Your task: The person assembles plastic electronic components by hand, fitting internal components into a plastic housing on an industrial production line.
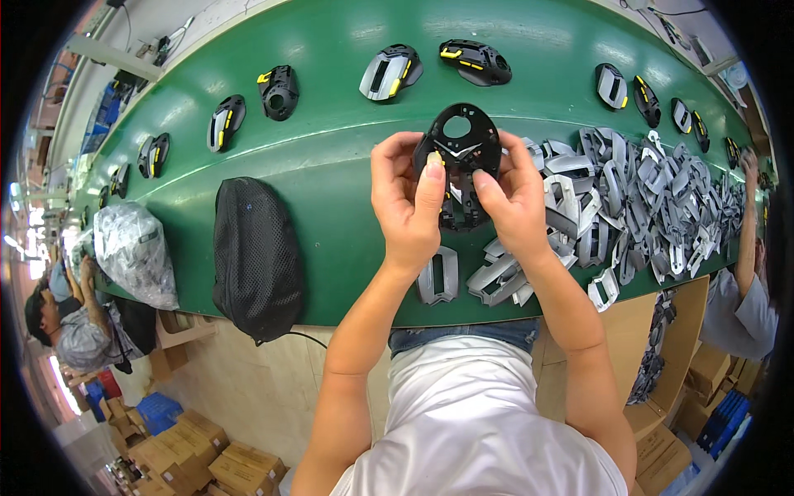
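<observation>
Between my two hands is a black computer mouse shell (460, 149), lifted over the green table, with its round hole toward the far end. My left hand (411, 194) grips its left edge, thumb laid on the face near a small yellow part. On the right edge my right hand (514, 194) is closed the same way, its thumb pressing on the face. Fingers behind the shell are partly hidden. Just below my hands lies a grey frame-shaped plastic part (437, 275). A large heap of similar grey parts (616, 194) spreads to the right of my right hand.
Black, grey and yellow mouse shells (392, 73) stand in a spaced row along the far green table (347, 190). A black mesh bag (256, 256) and a clear plastic bag (136, 252) lie left. An open carton (674, 351) stands right. Other people sit at both sides.
</observation>
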Demonstrator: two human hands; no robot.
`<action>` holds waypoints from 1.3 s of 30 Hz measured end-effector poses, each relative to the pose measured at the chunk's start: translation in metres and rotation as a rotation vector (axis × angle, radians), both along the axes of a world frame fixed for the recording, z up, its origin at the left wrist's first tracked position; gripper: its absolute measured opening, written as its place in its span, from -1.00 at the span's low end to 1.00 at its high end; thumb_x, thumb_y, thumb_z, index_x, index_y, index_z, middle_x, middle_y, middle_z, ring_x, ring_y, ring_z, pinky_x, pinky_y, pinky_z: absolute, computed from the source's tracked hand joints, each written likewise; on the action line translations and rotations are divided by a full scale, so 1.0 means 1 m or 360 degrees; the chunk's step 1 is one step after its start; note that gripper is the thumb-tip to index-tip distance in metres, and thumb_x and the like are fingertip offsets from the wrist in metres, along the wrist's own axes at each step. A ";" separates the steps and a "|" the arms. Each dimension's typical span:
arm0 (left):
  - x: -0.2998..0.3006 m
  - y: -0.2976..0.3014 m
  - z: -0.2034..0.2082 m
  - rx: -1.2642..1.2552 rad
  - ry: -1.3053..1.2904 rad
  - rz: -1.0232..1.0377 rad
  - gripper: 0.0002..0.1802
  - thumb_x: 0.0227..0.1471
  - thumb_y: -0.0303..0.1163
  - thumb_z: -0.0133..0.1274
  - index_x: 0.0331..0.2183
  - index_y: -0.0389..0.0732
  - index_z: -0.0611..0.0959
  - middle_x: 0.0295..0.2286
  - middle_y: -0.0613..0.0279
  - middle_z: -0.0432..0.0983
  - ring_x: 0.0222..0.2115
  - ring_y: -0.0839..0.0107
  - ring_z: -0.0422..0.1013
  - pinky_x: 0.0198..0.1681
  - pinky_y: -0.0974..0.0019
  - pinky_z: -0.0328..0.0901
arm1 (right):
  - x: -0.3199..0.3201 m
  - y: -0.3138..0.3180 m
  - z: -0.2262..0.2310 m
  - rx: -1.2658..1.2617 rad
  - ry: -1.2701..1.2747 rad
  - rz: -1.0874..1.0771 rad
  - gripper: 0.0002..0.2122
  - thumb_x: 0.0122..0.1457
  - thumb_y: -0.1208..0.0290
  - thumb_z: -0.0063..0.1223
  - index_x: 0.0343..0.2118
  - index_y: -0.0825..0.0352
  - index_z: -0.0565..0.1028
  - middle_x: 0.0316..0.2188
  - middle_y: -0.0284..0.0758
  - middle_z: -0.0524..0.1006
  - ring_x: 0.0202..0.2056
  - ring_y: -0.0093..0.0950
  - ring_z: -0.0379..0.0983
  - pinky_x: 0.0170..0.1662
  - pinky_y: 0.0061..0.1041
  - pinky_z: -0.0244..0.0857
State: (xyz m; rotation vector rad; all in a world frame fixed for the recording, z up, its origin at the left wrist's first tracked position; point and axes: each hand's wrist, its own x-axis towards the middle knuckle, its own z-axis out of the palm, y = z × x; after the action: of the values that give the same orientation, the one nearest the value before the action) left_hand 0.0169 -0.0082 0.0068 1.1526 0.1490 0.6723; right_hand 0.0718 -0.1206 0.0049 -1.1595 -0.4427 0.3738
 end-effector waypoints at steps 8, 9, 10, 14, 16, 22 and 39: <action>-0.002 -0.007 -0.001 0.0388 -0.0040 0.0156 -0.64 0.05 -0.43 -0.03 -0.12 -0.35 0.29 -0.34 0.14 0.40 -0.41 0.58 0.33 -0.39 0.54 0.26 | -0.001 -0.004 0.007 -0.0215 -0.0043 -0.0099 -0.82 -0.02 0.59 0.08 -0.34 0.40 0.35 -0.44 -0.42 0.45 -0.36 -0.71 0.37 -0.26 -0.68 0.28; -0.002 -0.008 -0.002 0.0387 -0.0040 0.0150 -0.64 0.05 -0.43 -0.03 -0.12 -0.35 0.29 -0.34 0.14 0.40 -0.41 0.58 0.33 -0.39 0.54 0.26 | -0.002 -0.002 0.007 -0.0154 0.0017 -0.0106 -0.82 -0.03 0.60 0.10 -0.36 0.38 0.35 -0.45 -0.44 0.44 -0.39 -0.73 0.34 -0.28 -0.71 0.26; -0.002 -0.008 -0.003 0.0415 -0.0053 0.0172 -0.64 0.05 -0.43 -0.03 -0.12 -0.35 0.29 -0.36 0.13 0.40 -0.42 0.58 0.33 -0.39 0.54 0.26 | -0.002 -0.003 0.007 -0.0155 0.0018 -0.0108 -0.82 -0.03 0.60 0.10 -0.36 0.38 0.35 -0.45 -0.44 0.44 -0.39 -0.73 0.34 -0.28 -0.71 0.26; -0.004 -0.011 -0.007 0.0561 -0.0043 0.0206 -0.64 0.05 -0.45 -0.04 -0.13 -0.36 0.29 -0.38 0.12 0.42 -0.45 0.57 0.34 -0.39 0.53 0.27 | 0.001 -0.007 0.005 -0.0129 0.0070 -0.0040 -0.82 -0.04 0.59 0.11 -0.38 0.37 0.34 -0.46 -0.45 0.43 -0.41 -0.74 0.32 -0.32 -0.71 0.23; -0.004 -0.011 -0.008 0.0620 -0.0073 0.0220 -0.64 0.04 -0.45 -0.04 -0.13 -0.37 0.29 -0.38 0.11 0.42 -0.46 0.57 0.34 -0.39 0.52 0.27 | 0.002 -0.008 0.004 -0.0140 0.0081 -0.0028 -0.82 -0.04 0.59 0.11 -0.39 0.37 0.34 -0.47 -0.46 0.42 -0.42 -0.73 0.32 -0.33 -0.71 0.23; -0.002 -0.009 -0.007 0.0701 -0.0124 0.0275 -0.65 0.05 -0.44 -0.06 -0.14 -0.39 0.30 -0.38 0.13 0.42 -0.46 0.58 0.33 -0.39 0.52 0.26 | 0.001 -0.006 0.008 -0.0122 -0.0007 -0.0050 -0.81 -0.05 0.59 0.09 -0.37 0.38 0.33 -0.46 -0.43 0.41 -0.39 -0.71 0.31 -0.30 -0.69 0.23; -0.001 -0.013 -0.007 -0.0155 -0.0059 0.0001 -0.70 0.08 -0.39 -0.03 -0.19 -0.30 0.29 -0.41 0.29 0.34 -0.46 0.68 0.27 -0.44 0.61 0.20 | -0.002 -0.004 0.007 -0.0222 -0.0203 -0.0156 -0.63 -0.05 0.63 0.03 -0.12 0.46 0.27 -0.26 -0.29 0.43 -0.22 -0.58 0.40 -0.08 -0.57 0.27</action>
State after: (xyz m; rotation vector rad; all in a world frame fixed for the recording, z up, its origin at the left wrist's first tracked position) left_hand 0.0159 -0.0210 0.0003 1.0459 0.1490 0.6793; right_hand 0.0694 -0.1249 0.0115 -1.3410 -0.4749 0.2493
